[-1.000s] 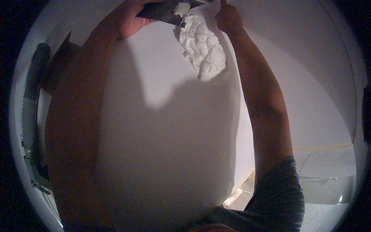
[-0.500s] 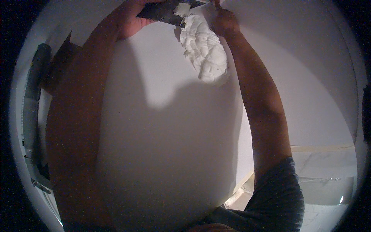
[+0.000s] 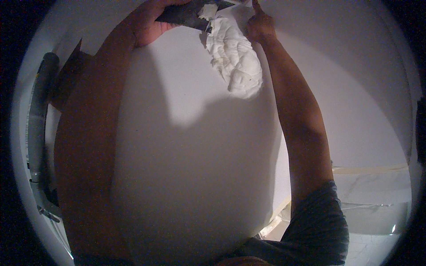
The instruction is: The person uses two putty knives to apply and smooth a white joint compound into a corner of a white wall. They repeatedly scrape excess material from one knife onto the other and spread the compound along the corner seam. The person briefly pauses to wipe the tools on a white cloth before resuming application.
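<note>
At the top of the view, my left hand [image 3: 153, 33] is closed round the edge of a wide, dark, flat blade like a filling knife [image 3: 184, 17], with a dab of white paste on it. Just below and right of that blade, a thick ridged mound of white filler paste [image 3: 236, 60] clings to the pale wall surface [image 3: 151, 106]. My right hand [image 3: 261, 27] is beside the mound's upper end, fingers curled and one finger pointing up along something thin. Most of what it grips is cut off by the upper rim.
A grey pipe [image 3: 39, 119] runs down the left side, with a brown angular piece [image 3: 73, 73] beside it. At lower right, below a pale edge strip [image 3: 370, 170], are marbled tiles [image 3: 372, 188] and a glossy fixture [image 3: 375, 219]. My arms cast shadows over the wall.
Very little differs. My right hand has shifted slightly, its raised finger now showing more plainly. The left hand and blade stay almost in place.
</note>
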`<state>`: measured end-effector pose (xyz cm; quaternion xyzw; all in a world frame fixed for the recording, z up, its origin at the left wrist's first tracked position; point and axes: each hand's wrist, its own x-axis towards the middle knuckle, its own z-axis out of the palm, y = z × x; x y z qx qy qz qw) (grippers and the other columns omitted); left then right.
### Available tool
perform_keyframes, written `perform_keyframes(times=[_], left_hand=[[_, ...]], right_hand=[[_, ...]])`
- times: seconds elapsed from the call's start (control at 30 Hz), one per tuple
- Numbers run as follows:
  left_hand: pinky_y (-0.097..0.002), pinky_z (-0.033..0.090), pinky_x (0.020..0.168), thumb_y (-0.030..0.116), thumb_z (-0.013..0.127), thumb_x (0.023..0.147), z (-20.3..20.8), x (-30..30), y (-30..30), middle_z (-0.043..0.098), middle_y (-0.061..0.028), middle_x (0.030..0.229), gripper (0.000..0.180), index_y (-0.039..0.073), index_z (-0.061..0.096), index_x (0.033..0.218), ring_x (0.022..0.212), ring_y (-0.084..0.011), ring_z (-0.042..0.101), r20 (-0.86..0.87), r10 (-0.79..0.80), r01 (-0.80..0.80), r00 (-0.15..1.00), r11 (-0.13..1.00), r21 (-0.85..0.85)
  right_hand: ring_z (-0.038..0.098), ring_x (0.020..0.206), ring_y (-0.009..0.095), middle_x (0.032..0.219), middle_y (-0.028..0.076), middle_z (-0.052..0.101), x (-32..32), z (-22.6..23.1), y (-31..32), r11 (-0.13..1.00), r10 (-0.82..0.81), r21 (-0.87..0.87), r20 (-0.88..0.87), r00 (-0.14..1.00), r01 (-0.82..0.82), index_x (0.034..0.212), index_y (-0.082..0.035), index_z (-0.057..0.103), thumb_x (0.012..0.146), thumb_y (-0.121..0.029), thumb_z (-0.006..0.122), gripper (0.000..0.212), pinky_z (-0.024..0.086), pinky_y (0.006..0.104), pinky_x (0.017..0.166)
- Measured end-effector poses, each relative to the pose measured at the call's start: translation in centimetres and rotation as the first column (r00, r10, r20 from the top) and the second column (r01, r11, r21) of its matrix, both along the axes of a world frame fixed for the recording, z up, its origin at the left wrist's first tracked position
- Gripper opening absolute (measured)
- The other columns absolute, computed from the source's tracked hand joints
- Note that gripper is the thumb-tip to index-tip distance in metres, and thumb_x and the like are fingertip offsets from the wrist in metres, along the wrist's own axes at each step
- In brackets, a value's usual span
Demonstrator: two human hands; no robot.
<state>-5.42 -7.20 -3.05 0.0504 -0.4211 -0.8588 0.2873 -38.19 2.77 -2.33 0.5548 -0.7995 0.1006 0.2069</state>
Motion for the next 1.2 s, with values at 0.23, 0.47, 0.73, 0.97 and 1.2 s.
perform_keyframes(times=[0.23, 0.47, 0.73, 0.97, 1.2], left_hand=[[-0.0485, 0.047, 0.110, 0.011, 0.075, 0.091, -0.2, -0.3, -0.1, 0.068, -0.0187, 0.125, 0.043, -0.007, 0.059, 0.126, 0.116, -0.0316, 0.067, 0.006, 0.003, -0.003, 1.000, 1.000, 0.003], [-0.0485, 0.048, 0.109, 0.012, 0.073, 0.092, -0.8, -0.4, 0.3, 0.068, -0.0192, 0.123, 0.040, -0.007, 0.060, 0.125, 0.114, -0.0317, 0.067, -0.044, -0.031, 0.029, 0.999, 0.999, -0.046], [-0.0425, 0.052, 0.107, 0.014, 0.068, 0.097, 0.2, 0.0, 0.5, 0.070, -0.0173, 0.120, 0.034, -0.005, 0.062, 0.124, 0.112, -0.0280, 0.069, 0.104, 0.044, -0.043, 0.994, 0.999, -0.010], [-0.0385, 0.053, 0.102, 0.004, 0.066, 0.094, -2.6, 0.6, -2.2, 0.071, -0.0155, 0.121, 0.040, 0.001, 0.061, 0.134, 0.109, -0.0235, 0.069, 0.066, 0.418, -0.176, 0.906, 0.514, -0.839], [-0.0333, 0.048, 0.110, -0.013, 0.065, 0.086, -2.9, 0.8, -3.2, 0.068, -0.0088, 0.130, 0.063, 0.009, 0.057, 0.144, 0.121, -0.0187, 0.064, 0.053, 0.481, -0.044, 0.875, 0.187, -0.981]], right_hand=[[0.062, 0.056, 0.037, 0.061, 0.015, 0.065, -3.9, -2.0, -1.2, 0.988, 0.146, 0.074, -0.189, 0.971, -0.134, 0.167, -0.010, 0.000, 0.077, -0.018, 0.073, 0.116, 0.053, 0.0462, 0.057], [0.065, 0.110, 0.046, 0.109, 0.029, 0.070, -3.7, -2.4, -1.3, 0.987, 0.136, 0.100, -0.115, 0.984, -0.125, 0.164, -0.006, 0.014, 0.089, -0.020, 0.063, 0.091, 0.054, 0.0488, 0.098], [0.067, 0.092, 0.043, 0.102, 0.026, 0.070, -2.1, -4.0, -2.5, 0.996, 0.071, -0.049, -0.079, 0.994, -0.075, 0.164, -0.008, 0.022, 0.093, -0.036, 0.066, 0.088, 0.055, 0.0530, 0.082], [0.060, 0.121, 0.045, 0.126, 0.031, 0.064, 2.2, -2.4, -0.4, 0.958, 0.054, -0.282, 0.027, 0.998, -0.045, 0.155, -0.008, 0.042, 0.099, -0.044, 0.061, 0.070, 0.048, 0.0522, 0.104], [0.062, 0.119, 0.043, 0.126, 0.030, 0.065, 3.4, 2.0, 0.0, 0.937, -0.033, -0.318, 0.329, 0.944, 0.144, 0.159, -0.009, 0.034, 0.095, -0.026, 0.064, 0.073, 0.048, 0.0495, 0.106]])
